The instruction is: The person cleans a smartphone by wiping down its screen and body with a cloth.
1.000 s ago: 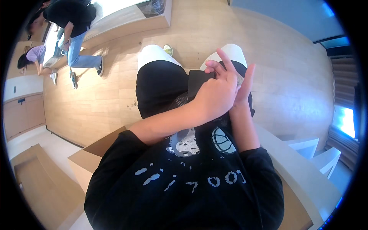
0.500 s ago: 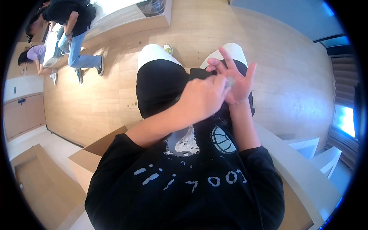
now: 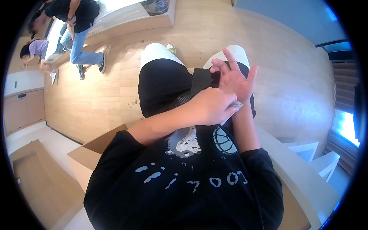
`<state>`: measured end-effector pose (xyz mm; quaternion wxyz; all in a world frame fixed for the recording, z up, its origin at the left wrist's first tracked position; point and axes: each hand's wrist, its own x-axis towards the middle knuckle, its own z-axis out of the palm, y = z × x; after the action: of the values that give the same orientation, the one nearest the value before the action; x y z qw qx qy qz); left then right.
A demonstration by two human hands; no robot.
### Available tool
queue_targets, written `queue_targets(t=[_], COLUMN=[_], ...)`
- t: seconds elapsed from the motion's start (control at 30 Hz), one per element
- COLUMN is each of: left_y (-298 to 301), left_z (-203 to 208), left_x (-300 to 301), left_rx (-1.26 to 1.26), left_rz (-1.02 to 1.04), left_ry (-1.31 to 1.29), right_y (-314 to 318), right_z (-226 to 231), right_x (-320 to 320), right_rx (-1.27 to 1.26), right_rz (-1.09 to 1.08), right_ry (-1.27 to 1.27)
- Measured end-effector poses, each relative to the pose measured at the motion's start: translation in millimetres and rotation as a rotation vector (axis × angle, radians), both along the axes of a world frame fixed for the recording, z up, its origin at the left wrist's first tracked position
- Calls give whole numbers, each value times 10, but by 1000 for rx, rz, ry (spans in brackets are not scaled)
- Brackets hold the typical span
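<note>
My left hand (image 3: pixel 214 106) reaches across my lap, its fingers closed on a small crumpled pale piece (image 3: pixel 238 104), thin like a tissue or wipe. It lies against the inner wrist of my right arm, and most of it is hidden by the fingers. My right hand (image 3: pixel 235 82) is held palm up, with its fingers apart and nothing in them. Beneath the hands a flat black thing (image 3: pixel 201 79) rests between my thighs, partly covered. Next to it shows some dark mesh (image 3: pixel 184 99).
I sit on a pale seat (image 3: pixel 299 168) above a wooden floor (image 3: pixel 115 96). A person in jeans (image 3: pixel 82 50) stands by a long low platform (image 3: pixel 130 28) at the far left, with another in purple (image 3: pixel 38 48) beyond. White angular frames (image 3: pixel 326 165) stand at my right.
My left hand has slid with the pale piece from my right palm down toward the wrist. More of the black thing shows. My right hand keeps its open pose.
</note>
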<state>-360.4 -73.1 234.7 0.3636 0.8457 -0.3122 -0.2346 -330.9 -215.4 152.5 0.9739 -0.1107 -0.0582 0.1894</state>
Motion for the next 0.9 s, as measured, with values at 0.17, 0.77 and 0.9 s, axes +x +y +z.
queue_targets(t=[0.17, 0.77, 0.9], left_y=[355, 636, 541], left_z=[123, -225, -121], left_x=[196, 187, 2], left_rx=[-159, -142, -47], left_rz=[309, 312, 250], left_ry=[-285, -505, -552], right_y=[12, 154, 140], right_z=[35, 170, 176], right_x=[-2, -46, -43], right_rx=[89, -302, -251], right_rz=[39, -79, -60], right_ry=[2, 2, 1])
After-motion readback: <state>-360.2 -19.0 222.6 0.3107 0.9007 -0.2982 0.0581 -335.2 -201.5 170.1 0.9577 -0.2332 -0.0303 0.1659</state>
